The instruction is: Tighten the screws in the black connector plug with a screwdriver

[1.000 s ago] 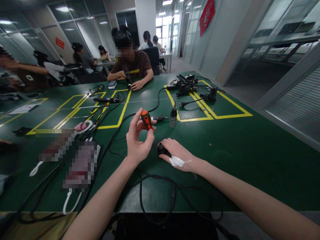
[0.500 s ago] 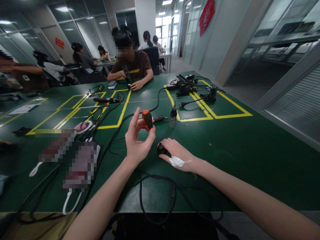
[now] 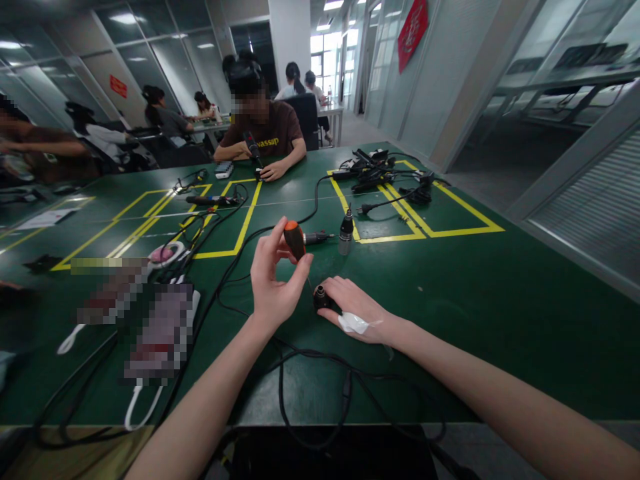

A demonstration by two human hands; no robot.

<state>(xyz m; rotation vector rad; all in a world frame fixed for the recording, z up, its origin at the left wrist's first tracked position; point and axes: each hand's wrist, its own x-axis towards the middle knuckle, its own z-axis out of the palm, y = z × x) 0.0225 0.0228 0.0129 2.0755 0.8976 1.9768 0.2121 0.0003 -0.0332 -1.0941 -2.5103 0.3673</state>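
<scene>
My left hand [image 3: 277, 280] grips a screwdriver [image 3: 295, 241] by its orange and black handle, with the thin shaft slanting down toward a small black part. That black cylindrical part [image 3: 321, 298], with a metal collar on top, lies on the green table. Around it, my right hand [image 3: 350, 303] is closed, holding it down against the tabletop; a white patch is stuck near the wrist. Whether the screwdriver tip touches the part is too small to tell. Just beyond stands a black tool head with a clear base [image 3: 345, 233], beside a dark pen-shaped tool [image 3: 318, 237] lying flat.
Black cables [image 3: 320, 357] loop across the table [image 3: 480, 320] in front of me. Two blurred devices with white straps [image 3: 163, 327] lie at left. A heap of black cables and plugs [image 3: 370, 168] sits at the back right. A co-worker [image 3: 265, 130] is seated opposite.
My left index finger has curled down onto the top of the screwdriver handle, where it was raised before. My right hand and the black part have stayed put.
</scene>
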